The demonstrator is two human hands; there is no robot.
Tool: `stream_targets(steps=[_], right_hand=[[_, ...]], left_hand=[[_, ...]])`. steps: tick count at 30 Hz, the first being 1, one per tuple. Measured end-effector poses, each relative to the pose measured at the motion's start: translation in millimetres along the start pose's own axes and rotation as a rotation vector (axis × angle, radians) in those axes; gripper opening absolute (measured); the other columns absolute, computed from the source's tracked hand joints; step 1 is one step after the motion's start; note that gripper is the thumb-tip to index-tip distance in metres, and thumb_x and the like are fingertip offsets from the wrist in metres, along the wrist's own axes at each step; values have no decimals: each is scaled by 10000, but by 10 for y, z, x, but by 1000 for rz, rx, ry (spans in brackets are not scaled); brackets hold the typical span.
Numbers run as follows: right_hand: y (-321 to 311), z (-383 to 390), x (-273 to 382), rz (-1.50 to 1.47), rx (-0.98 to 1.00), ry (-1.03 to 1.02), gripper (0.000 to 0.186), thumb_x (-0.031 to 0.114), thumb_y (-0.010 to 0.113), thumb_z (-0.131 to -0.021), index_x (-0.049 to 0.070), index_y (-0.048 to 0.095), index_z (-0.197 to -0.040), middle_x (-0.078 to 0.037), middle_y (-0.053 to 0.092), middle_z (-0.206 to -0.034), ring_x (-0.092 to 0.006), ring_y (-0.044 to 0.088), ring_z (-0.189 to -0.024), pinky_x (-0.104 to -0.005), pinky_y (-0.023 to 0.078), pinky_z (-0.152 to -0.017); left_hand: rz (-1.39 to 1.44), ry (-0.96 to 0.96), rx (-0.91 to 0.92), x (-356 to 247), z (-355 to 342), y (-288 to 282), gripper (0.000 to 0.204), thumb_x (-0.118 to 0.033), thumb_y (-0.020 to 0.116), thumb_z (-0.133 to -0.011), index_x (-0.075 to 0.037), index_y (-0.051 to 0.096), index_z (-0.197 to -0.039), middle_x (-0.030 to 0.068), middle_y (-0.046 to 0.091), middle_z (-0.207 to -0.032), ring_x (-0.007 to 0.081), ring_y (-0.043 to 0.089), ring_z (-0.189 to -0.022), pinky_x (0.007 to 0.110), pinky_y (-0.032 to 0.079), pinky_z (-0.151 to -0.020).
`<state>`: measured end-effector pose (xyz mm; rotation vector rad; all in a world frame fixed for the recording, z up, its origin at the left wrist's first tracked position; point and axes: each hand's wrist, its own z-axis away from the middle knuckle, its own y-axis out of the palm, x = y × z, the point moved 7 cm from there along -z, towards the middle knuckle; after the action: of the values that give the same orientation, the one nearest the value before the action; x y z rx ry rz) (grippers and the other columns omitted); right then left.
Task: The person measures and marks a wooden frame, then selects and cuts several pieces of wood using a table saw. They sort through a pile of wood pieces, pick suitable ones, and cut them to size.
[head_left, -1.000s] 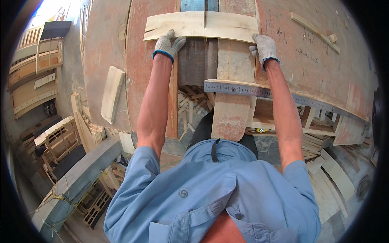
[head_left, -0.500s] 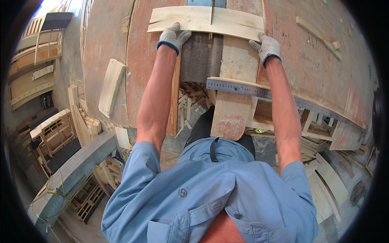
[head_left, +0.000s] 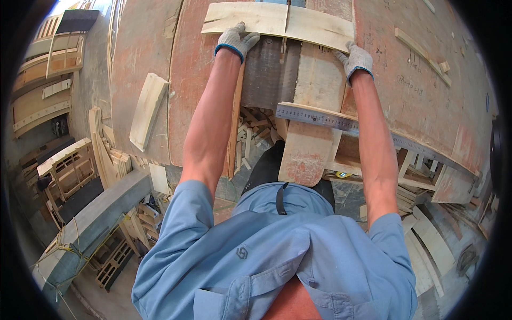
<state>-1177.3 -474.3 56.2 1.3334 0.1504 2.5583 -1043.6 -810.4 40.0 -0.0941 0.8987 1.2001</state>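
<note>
A pale wooden board (head_left: 245,17) lies across the far part of the worktable. A thin upright saw blade (head_left: 288,18) stands at the board's middle, and a dark line runs from it to the near edge. My left hand (head_left: 234,40), in a grey knit glove with a blue cuff, grips the near edge left of the blade, thumb stretched toward it. My right hand (head_left: 356,60), gloved alike, grips the near right corner. The fingers under the board are hidden.
A steel ruler (head_left: 314,116) runs along the table's near edge. Loose wood pieces (head_left: 149,111) (head_left: 423,56) lie on the reddish worktable (head_left: 200,106) at both sides. Offcuts (head_left: 250,136) fill the gap below. A grey beam (head_left: 96,213) and wooden frames stand at left.
The board and both hands have shifted slightly away from me and to the right in the picture. The dark line at the blade now reaches the board's near edge.
</note>
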Motion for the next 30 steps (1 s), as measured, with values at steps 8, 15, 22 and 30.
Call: stream_targets(steps=[8,15,22,30], right_hand=[[46,-36,123,-29,20,-39,265,69,607,-955,-87,578,-1168,-202,588,-1180,-321,647,-992,-442,674,-756],[-1407,111,693,222,-145,-226,317,201,596,-971,-78,661,-1105,-158,680,-1028,-267,662,-997,-397,601,-786],[-1615,1245,831,865,-44,-296,395,400,608,-997,41,702,-1133,-70,684,-944,-152,667,-788,-291,541,-666],[-663,1160,-69,733,199,-70,431,433,582,-986,11,670,-993,-71,647,-765,-163,655,-615,-313,503,-502]], left_hand=[[79,41,35,-55,-280,-17,321,-139,563,-1006,18,496,-1278,257,597,-1126,424,669,-905,514,636,-757],[91,77,130,-30,659,-753,264,-179,578,-1009,-14,562,-1214,157,653,-1077,301,687,-862,375,629,-649],[29,-174,49,833,1991,-172,336,-240,617,-1006,40,538,-1174,139,598,-1008,233,683,-793,304,617,-648],[24,-247,113,1435,1760,547,379,-158,579,-1009,96,455,-1262,201,558,-1140,332,686,-930,377,648,-762]])
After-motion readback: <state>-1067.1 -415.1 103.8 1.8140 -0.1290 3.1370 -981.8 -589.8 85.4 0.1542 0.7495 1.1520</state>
